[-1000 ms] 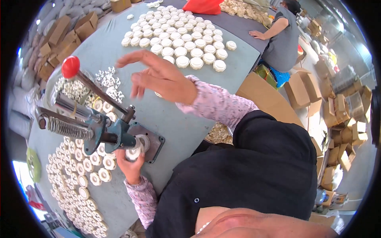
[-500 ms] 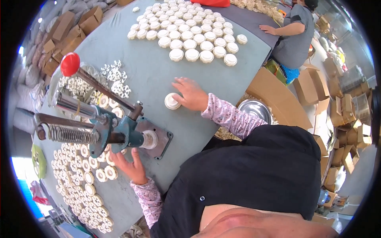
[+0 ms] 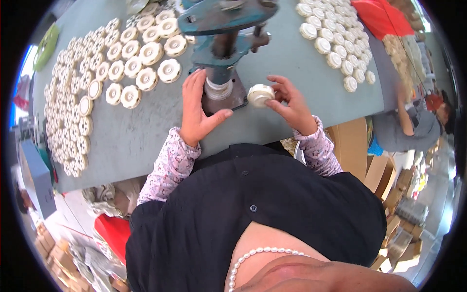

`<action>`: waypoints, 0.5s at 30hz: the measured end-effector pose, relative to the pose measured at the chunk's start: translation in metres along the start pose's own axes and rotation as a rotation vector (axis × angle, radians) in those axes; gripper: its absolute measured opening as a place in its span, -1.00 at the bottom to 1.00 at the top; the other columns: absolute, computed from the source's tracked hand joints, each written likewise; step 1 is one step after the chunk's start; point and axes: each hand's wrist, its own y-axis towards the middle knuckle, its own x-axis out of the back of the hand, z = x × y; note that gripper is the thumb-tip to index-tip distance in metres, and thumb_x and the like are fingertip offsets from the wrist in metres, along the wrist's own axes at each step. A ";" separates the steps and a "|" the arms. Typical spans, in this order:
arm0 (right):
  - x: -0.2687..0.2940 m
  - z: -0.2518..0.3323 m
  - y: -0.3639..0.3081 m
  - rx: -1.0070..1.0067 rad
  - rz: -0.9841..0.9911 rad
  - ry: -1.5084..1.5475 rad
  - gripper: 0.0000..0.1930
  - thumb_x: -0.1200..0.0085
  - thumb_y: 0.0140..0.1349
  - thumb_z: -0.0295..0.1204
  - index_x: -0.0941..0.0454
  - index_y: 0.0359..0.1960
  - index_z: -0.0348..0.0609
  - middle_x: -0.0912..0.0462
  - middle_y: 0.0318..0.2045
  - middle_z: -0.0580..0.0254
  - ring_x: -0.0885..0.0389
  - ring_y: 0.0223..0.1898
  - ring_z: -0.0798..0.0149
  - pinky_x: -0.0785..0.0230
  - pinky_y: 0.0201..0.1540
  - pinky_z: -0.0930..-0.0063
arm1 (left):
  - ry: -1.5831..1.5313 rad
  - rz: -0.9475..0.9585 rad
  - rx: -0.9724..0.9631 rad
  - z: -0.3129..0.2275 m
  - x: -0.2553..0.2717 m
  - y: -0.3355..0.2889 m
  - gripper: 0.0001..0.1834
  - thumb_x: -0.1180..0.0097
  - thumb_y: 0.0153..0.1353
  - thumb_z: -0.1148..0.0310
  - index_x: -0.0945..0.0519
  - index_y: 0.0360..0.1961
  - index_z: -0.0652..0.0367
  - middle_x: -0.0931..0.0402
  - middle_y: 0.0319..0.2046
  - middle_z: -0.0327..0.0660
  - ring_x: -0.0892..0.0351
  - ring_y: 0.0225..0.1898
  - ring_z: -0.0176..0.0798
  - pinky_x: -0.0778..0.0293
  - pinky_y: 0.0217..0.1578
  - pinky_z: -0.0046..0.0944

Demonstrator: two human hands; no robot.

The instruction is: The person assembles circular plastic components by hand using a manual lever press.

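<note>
Both hands are at the teal hand press [image 3: 217, 57], which now stands at the top centre of the view, the camera having swung since half a second ago. The right hand [image 3: 292, 108] grips a white round cap [image 3: 260, 95] between thumb and fingers, tilted, just right of the press's base plate [image 3: 236, 93]; in the earlier frame this hand was at a cap on the table [image 3: 141, 129], farther from the press. Whether the held cap touches the table cannot be told. The left hand [image 3: 197, 108] is spread, thumb well apart from the fingers, at the left side of the press; contact with the press cannot be confirmed. A white round piece [image 3: 218, 91] sits beneath the ram, as before. Scalloped white discs [image 3: 147, 79] remain laid out left of the press, and rows of white caps [image 3: 333, 60] remain at the far right. The co-worker [image 3: 415, 130] remains beyond them.
</note>
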 end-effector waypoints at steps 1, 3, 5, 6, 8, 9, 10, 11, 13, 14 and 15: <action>-0.001 0.010 0.006 0.001 0.023 -0.001 -0.47 -0.32 0.29 -0.60 -0.48 0.29 -0.19 -0.69 -0.03 0.17 -0.65 -0.18 0.41 -0.52 -0.15 0.53 | -0.070 -0.027 0.022 0.000 0.000 -0.001 0.23 -0.54 -0.05 -0.21 -0.29 0.48 0.38 -0.31 0.42 0.17 -0.19 0.48 0.27 -0.10 0.49 0.16; -0.011 0.030 0.018 0.709 -0.049 -0.530 -0.53 -0.31 0.19 -0.66 -0.66 0.17 -0.13 -0.70 -0.01 0.14 -0.72 -0.12 0.22 -0.60 -0.11 0.40 | -0.146 -0.056 0.062 0.003 0.000 -0.002 0.22 -0.52 -0.05 -0.24 -0.30 0.47 0.37 -0.32 0.42 0.15 -0.20 0.49 0.25 -0.10 0.49 0.16; -0.033 0.041 0.026 0.765 -0.012 -0.587 -0.58 -0.30 0.08 -0.70 -0.77 0.00 -0.10 -0.69 0.03 0.13 -0.73 -0.07 0.08 -0.64 -0.04 0.30 | -0.185 -0.064 0.029 0.000 0.001 0.000 0.19 -0.48 -0.02 -0.25 -0.32 0.48 0.33 -0.33 0.41 0.13 -0.22 0.48 0.22 -0.12 0.49 0.15; -0.042 0.038 0.034 0.872 -0.003 -0.630 -0.55 -0.32 0.06 -0.70 -0.77 0.03 -0.09 -0.68 0.03 0.15 -0.73 -0.07 0.10 -0.64 -0.06 0.29 | -0.206 -0.110 0.015 -0.005 -0.001 0.001 0.11 -0.52 -0.04 -0.17 -0.40 0.43 0.28 -0.38 0.38 0.11 -0.26 0.46 0.22 -0.14 0.47 0.14; -0.058 0.026 0.046 0.974 -0.023 -0.644 -0.53 -0.36 0.05 -0.68 -0.78 0.05 -0.06 -0.66 0.05 0.18 -0.72 -0.06 0.13 -0.65 -0.06 0.26 | -0.164 -0.094 0.007 -0.010 0.001 0.010 0.04 -0.55 -0.04 -0.12 -0.45 0.39 0.26 -0.42 0.36 0.08 -0.29 0.46 0.22 -0.16 0.46 0.14; -0.062 0.023 0.046 0.973 -0.016 -0.641 -0.53 -0.36 0.05 -0.68 -0.78 0.05 -0.06 -0.66 0.05 0.18 -0.72 -0.06 0.13 -0.65 -0.06 0.26 | -0.127 -0.073 -0.003 -0.011 0.001 0.015 -0.02 -0.57 -0.05 -0.07 -0.51 0.34 0.24 -0.46 0.33 0.05 -0.31 0.45 0.21 -0.17 0.44 0.13; -0.068 0.022 0.047 0.954 -0.042 -0.608 -0.54 -0.37 0.06 -0.67 -0.74 0.05 -0.10 -0.66 0.02 0.16 -0.72 -0.08 0.14 -0.65 -0.05 0.27 | -0.148 -0.103 0.004 -0.010 0.000 0.019 -0.13 -0.64 -0.12 0.02 -0.62 0.22 0.20 -0.57 0.24 -0.05 -0.34 0.44 0.17 -0.19 0.43 0.11; -0.071 0.020 0.047 0.933 -0.069 -0.576 -0.56 -0.39 0.08 -0.66 -0.71 0.05 -0.15 -0.65 -0.01 0.15 -0.73 -0.10 0.15 -0.66 -0.04 0.28 | -0.145 -0.109 0.015 -0.006 0.002 0.022 -0.13 -0.64 -0.12 0.02 -0.62 0.22 0.20 -0.57 0.24 -0.05 -0.34 0.44 0.17 -0.19 0.43 0.11; -0.061 0.026 0.048 0.946 -0.142 -0.593 -0.57 -0.34 0.11 -0.70 -0.66 0.06 -0.20 -0.64 -0.02 0.12 -0.72 -0.11 0.17 -0.65 -0.07 0.34 | -0.050 -0.040 0.041 0.001 0.005 0.025 -0.16 -0.66 -0.16 0.05 -0.66 0.17 0.19 -0.63 0.18 -0.12 -0.34 0.46 0.11 -0.19 0.42 0.09; -0.051 0.025 0.049 0.964 -0.228 -0.610 -0.58 -0.30 0.15 -0.73 -0.61 0.07 -0.26 -0.62 -0.03 0.10 -0.71 -0.13 0.20 -0.64 -0.11 0.40 | -0.009 -0.074 0.044 0.004 0.002 0.026 -0.15 -0.68 -0.20 0.04 -0.68 0.17 0.16 -0.66 0.17 -0.18 -0.33 0.47 0.09 -0.15 0.44 0.09; -0.041 0.020 0.056 0.932 -0.324 -0.489 -0.61 -0.25 0.19 -0.75 -0.58 0.07 -0.28 -0.62 -0.02 0.08 -0.69 -0.17 0.24 -0.62 -0.13 0.45 | -0.012 -0.081 0.061 0.006 -0.002 0.024 -0.15 -0.68 -0.20 0.04 -0.68 0.17 0.16 -0.66 0.17 -0.18 -0.33 0.47 0.09 -0.15 0.44 0.09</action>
